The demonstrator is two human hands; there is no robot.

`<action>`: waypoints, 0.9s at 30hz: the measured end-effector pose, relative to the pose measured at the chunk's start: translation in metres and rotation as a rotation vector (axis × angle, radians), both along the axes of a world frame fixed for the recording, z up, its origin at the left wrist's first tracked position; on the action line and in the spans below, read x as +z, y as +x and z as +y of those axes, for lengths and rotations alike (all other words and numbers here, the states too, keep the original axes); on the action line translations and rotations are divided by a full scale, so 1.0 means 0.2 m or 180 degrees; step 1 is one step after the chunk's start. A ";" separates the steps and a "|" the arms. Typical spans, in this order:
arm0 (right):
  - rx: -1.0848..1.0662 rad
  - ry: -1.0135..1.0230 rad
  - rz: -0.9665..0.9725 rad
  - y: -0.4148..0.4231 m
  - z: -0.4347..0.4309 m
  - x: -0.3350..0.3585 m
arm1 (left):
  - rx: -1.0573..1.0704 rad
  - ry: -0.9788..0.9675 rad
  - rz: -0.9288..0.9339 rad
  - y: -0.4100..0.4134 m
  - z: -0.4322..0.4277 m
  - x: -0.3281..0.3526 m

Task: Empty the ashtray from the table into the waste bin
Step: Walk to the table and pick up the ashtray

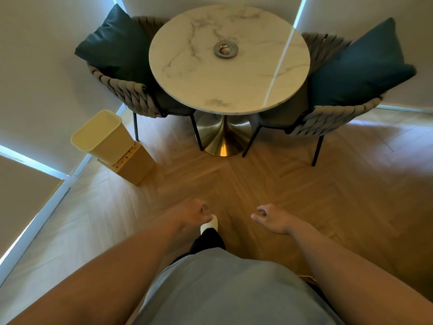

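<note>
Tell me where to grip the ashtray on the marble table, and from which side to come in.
Probably take the ashtray by its wide flat rim, pinched at the near edge, coming from the front between the two chairs. It sits level near the middle of the table with contents in its well, so keep it flat. Both hands, left and right, are empty.

— Setting type?
— Hotel room or lounge corner, by appearance.
— Evidence?
— Round marble table (229,73) on brass pedestal, two woven armchairs (121,90) with teal cushions (358,66), herringbone wood floor (257,184), cream waste bin (103,134) by window blinds.
</note>
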State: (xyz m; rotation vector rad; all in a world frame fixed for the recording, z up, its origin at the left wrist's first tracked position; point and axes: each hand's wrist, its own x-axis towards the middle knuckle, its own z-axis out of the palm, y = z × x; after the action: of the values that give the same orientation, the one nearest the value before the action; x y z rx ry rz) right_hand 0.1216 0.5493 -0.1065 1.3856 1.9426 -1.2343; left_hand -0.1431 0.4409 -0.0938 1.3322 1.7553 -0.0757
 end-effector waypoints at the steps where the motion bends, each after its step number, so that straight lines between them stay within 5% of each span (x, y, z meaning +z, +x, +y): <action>1: 0.0014 0.0013 -0.0004 -0.05 0.06 0.01 | -0.0006 -0.0004 -0.0008 -0.05 0.06 0.00; 27: 0.0034 0.0235 0.0101 -0.85 1.37 0.08 | -0.0141 0.0075 0.0053 -0.80 1.39 0.04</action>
State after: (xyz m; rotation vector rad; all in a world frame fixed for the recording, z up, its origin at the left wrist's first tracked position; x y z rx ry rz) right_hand -0.0480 0.8234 -0.0908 1.3978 2.0334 -1.1977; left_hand -0.3025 0.7191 -0.0865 1.3911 1.7456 -0.0912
